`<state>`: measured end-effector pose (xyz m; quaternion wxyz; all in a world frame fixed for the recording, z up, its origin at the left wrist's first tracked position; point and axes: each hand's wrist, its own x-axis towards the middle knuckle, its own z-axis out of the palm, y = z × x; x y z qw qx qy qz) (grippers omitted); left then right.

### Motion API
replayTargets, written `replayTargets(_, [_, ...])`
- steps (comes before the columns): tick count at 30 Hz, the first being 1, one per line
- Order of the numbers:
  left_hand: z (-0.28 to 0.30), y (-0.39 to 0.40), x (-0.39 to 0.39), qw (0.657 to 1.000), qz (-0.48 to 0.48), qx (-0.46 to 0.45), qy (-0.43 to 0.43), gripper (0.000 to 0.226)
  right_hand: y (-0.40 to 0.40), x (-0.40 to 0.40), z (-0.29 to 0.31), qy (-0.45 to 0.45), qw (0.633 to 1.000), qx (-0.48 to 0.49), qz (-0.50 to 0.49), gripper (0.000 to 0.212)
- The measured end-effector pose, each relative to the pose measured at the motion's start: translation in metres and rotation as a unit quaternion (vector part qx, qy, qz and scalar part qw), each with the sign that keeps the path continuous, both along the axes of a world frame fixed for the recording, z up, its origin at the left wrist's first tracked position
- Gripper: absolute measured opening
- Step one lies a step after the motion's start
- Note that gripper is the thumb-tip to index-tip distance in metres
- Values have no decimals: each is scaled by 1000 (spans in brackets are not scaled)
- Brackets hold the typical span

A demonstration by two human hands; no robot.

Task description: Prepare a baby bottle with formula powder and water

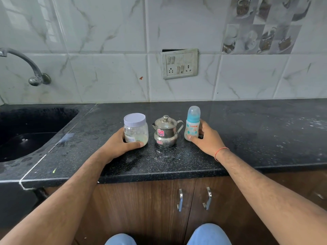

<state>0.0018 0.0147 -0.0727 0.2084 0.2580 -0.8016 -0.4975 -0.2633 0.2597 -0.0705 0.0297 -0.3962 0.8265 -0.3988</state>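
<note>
A baby bottle [192, 123] with a blue collar and clear cap stands upright on the dark table [247, 138], at the right end of a row of three. The person's right hand [207, 137] is wrapped around its lower half, thumb in front, fingers behind. In the middle, just beside it, stands a small steel pot [166, 132] with its lid on. At the left is a clear jar [135, 129] with a pale lid, a little powder at its bottom; the left hand [120, 145] cups its base, thumb across the front. Both containers look closed, so nothing seems mixed yet. To start well, I would keep the bottle upright and steady and uncap it before opening the jar. A sink [26, 131] lies well to the left.
</note>
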Motion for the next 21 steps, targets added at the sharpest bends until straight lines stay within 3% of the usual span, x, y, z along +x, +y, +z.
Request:
replayTargets(2, [2, 4, 0, 1000, 11, 8, 20, 76, 1, 5, 1, 18, 1000, 12, -3, 114])
replayTargets(4, [2, 10, 3, 998, 30, 19, 47, 73, 2, 10, 0, 73, 997, 12, -17, 121])
replayTargets(11, [-10, 21, 12, 976, 110, -176, 63, 114, 6, 19, -6, 271, 962, 4, -17, 103])
replayTargets(13, [-15, 23, 11, 949, 128, -284, 42, 112, 6, 23, -7, 303, 953, 20, -11, 102])
replayTargets(16, [-17, 26, 10, 877, 138, -458, 32, 109, 7, 28, -5, 325, 945, 37, -20, 101])
replayTargets(21, [-14, 37, 8, 834, 145, -532, 18, 101, 6, 31, -3, 357, 932, 52, -33, 95])
